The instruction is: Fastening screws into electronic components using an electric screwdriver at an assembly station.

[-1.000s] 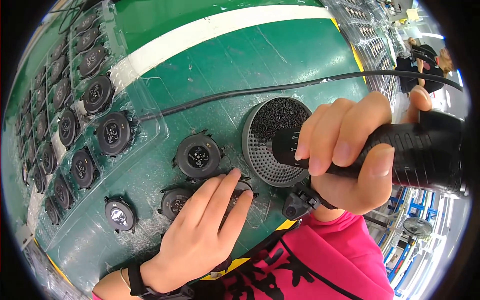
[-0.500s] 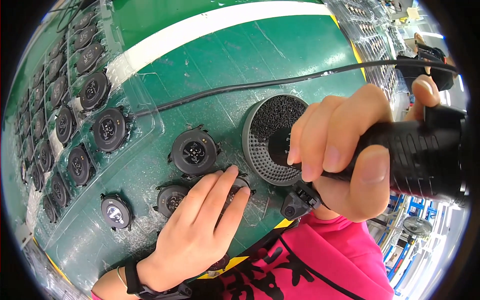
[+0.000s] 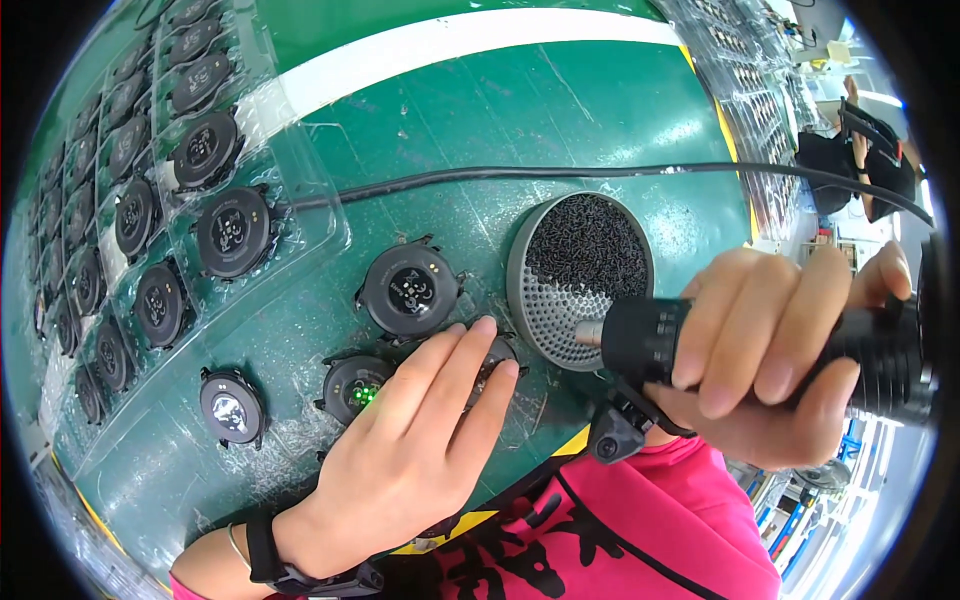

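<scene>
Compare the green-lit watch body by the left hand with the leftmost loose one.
The green-lit watch body shows green dots at its centre; the leftmost loose one shows a pale, bright patch. The left hand partly covers the green-lit watch body; the leftmost loose one lies clear of it. Both are round, dark and on the green table.

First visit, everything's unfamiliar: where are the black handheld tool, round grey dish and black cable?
Black handheld tool (image 3: 640,336): head view, front collar.
Round grey dish (image 3: 560,320): head view, bare inner floor.
Black cable (image 3: 600,172): head view, its middle.
</scene>
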Tool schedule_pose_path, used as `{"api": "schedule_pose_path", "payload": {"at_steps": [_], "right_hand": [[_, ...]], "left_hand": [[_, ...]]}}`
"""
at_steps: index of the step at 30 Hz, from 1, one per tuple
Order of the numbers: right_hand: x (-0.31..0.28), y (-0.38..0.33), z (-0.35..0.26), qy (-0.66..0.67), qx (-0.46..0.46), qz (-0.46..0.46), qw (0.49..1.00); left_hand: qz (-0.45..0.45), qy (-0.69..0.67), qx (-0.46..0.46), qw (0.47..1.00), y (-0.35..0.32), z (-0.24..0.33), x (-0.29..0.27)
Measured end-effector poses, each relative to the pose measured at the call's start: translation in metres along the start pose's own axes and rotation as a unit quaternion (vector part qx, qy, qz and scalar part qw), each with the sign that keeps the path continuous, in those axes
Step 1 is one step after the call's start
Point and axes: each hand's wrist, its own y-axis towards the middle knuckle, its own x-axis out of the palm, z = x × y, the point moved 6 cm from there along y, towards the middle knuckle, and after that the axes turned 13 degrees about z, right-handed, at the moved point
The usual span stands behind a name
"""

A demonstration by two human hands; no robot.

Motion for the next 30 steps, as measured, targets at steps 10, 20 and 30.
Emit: {"api": "schedule_pose_path", "payload": {"at_steps": [10,20,30], "right_hand": [[-0.006,-0.009,-0.017,0.018,0.013,-0.012,1.0],[0.005,-0.016,-0.015,0.005,0.031,-0.029,0.999],[0.012,-0.03,-0.023,-0.009,0.058,-0.048,0.997]], "left_hand": [[-0.002,0.019,0.025,1.0,-0.002,-0.002,0.0],[0.007,-0.012,-0.017,1.0,-0.003,0.0,-0.002],[0.022,-0.014,-0.018,1.0,-0.004,0.0,0.0]]}}
